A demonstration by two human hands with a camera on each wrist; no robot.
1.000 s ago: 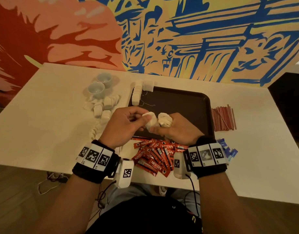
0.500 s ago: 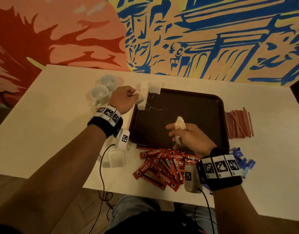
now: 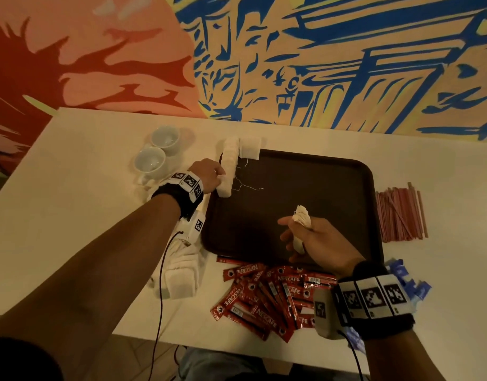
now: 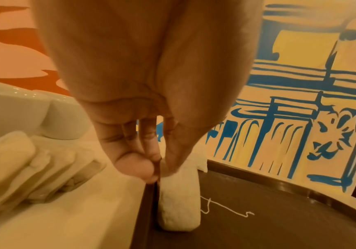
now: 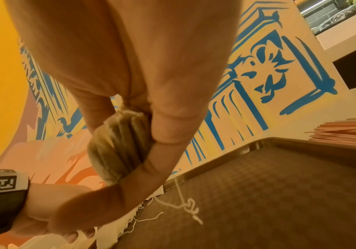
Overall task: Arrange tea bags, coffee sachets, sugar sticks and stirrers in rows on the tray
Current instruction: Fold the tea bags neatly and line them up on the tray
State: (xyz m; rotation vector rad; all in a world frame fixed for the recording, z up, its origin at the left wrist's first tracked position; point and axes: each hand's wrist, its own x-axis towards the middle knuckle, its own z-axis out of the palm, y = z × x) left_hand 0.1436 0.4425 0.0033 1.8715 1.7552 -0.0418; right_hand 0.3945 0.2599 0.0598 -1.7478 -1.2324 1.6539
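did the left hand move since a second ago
Yes. The left hand went from the tray's near edge, beside the right hand, out to the tea bag row along the tray's far left rim.

Readable text: "NESCAFE" in white letters on the red coffee sachets (image 3: 267, 295), a loose pile on the counter (image 3: 72, 215) just at the near edge of the tray (image 3: 371, 215). The word shows clearly on several sachets; one at the near side of the pile shows only "FE". Smaller print under the brand name is too blurred to read.

Black-and-white square code markers on both wristbands and both wrist cameras; patterns only, no letters.

No other legible text.
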